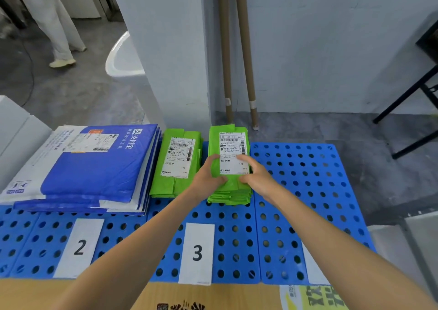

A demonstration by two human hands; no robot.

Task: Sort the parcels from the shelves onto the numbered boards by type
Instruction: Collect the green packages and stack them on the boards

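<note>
Two hands were clamped on one thing: the left hand (208,174) and the right hand (257,178) each gripped a side of the green parcel stack (228,192), fingers laid over its white shipping label (233,143) and thumbs at the near edge, the hands close together but not touching. The stack sat on the blue perforated board (227,238) beneath them, marked by the number 3 card (198,252) nearer the person than the hands. Just left of the left hand lay a second green stack (175,162), and farther left a pile of blue-and-white mailers (94,167) beyond the number 2 card (79,247). Right of the right hand, another board (308,191) held nothing, its card (312,271) partly hidden by the arm. Two parcel types looked already grouped, so sorting seemed well under way. The shelves were out of view, so what remained could not be told.
</note>
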